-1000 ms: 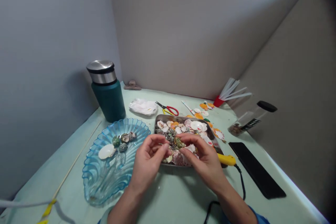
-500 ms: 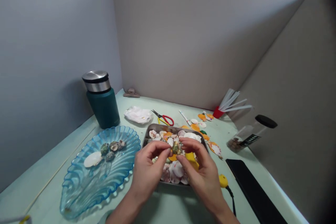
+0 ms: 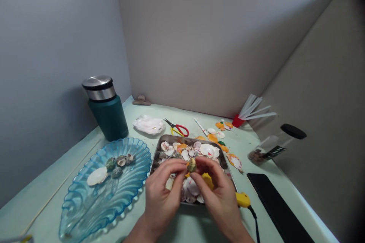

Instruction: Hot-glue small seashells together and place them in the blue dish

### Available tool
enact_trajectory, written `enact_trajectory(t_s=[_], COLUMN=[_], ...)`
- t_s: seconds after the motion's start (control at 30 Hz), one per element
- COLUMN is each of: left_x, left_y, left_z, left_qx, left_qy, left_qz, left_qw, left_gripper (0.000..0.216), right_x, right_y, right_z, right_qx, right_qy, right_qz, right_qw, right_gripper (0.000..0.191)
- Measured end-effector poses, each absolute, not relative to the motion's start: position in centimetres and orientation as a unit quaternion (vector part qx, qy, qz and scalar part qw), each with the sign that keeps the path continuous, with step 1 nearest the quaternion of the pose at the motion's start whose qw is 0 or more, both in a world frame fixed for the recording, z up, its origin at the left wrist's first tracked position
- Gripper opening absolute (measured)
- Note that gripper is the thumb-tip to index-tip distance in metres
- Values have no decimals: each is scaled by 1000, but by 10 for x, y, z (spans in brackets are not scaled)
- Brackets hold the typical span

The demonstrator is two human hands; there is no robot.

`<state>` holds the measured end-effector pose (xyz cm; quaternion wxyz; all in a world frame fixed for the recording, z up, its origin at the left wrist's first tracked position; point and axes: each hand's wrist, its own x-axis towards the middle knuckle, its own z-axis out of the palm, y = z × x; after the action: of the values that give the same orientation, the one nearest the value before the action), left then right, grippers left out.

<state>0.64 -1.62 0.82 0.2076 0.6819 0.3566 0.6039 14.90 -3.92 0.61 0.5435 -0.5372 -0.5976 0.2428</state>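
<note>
Between the fingertips of both hands is a small greenish-yellow snail shell [image 3: 192, 164], held over a metal tray [image 3: 231, 176]. My left hand [image 3: 165, 191] pinches it from the left, thumb and forefinger close together. My right hand [image 3: 216, 193] grips its other side with thumb and forefinger. Beneath them the tray is filled with white, orange and pinkish scallop shells [image 3: 190, 188]. Part of a yellow tool [image 3: 242, 199] with a black cord shows past my right hand, its other end hidden behind the fingers.
On the left a blue shell-shaped dish [image 3: 125, 197] bears several snail shells [image 3: 116, 172] and a white shell [image 3: 97, 176]. Behind stand a teal flask [image 3: 108, 117], a white bag [image 3: 148, 125] and red-yellow pliers [image 3: 178, 128]. Rightward are a jar [image 3: 268, 148], a red cup [image 3: 237, 120] and a black phone [image 3: 278, 205].
The shell has been turned between my fingertips, and both hands are slightly lower. The view has shifted a little, with the flask and dish now further left.
</note>
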Motion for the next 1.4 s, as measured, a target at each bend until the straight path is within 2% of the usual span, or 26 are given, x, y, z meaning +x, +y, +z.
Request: enact_trajectory(t_s=[0.23, 0.5, 0.67, 0.97, 1.17, 1.4], left_x=[3, -1, -1, -4, -4, -3], left_y=[-18, -21, -23, -22, -19, -18], left_z=[-1, -4, -2, 1, 3, -2], left_qx=[719, 752, 762, 730, 711, 659], left_qy=[328, 301, 265, 294, 319, 351], left_qz=[600, 585, 590, 591, 570, 571], left_qw=[121, 45, 35, 177, 260, 342], left_gripper=[31, 40, 44, 43, 40, 42], right_x=[148, 146, 147, 150, 151, 148], right_y=[-41, -42, -44, -43, -44, -44], right_z=[1, 3, 4, 4, -1, 2], right_qx=[-524, -473, -445, -434, -456, -458], right_qy=[-631, -621, -627, -650, -633, -627], right_qz=[240, 276, 300, 271, 304, 302], right_qw=[519, 561, 564, 562, 546, 553], right_gripper=[28, 31, 34, 32, 36, 29])
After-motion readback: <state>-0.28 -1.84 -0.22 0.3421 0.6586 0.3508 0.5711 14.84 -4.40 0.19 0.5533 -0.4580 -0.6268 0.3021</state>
